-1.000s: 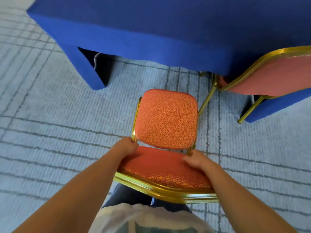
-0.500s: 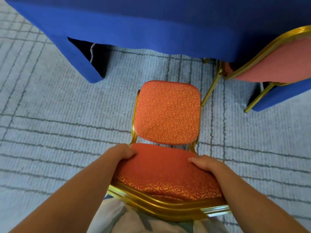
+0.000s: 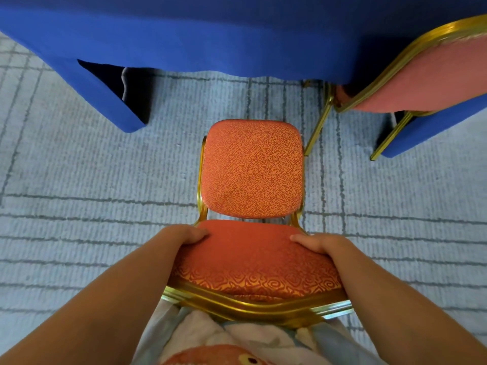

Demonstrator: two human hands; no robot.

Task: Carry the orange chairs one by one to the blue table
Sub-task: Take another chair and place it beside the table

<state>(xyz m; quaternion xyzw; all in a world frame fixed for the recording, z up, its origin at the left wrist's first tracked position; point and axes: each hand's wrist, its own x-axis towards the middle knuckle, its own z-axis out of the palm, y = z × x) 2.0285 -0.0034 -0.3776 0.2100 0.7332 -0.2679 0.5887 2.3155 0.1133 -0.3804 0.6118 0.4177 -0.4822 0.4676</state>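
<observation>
Now both the left hand (image 3: 184, 237) and right hand (image 3: 320, 245) grip the orange chair (image 3: 251, 169) by the blue table (image 3: 210, 35).

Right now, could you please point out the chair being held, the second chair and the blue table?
held chair (image 3: 251, 169): head view, on its patterned backrest.
second chair (image 3: 432, 75): head view, on its pink back panel.
blue table (image 3: 210, 30): head view, on its cloth.

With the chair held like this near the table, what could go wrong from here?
1. The carried chair is close to the gold leg of the second chair already at the blue table; pushing forward at a slant could knock the frames together.
2. The left hand and right hand grip only the padded edges, so the chair might slip or tilt.
</observation>
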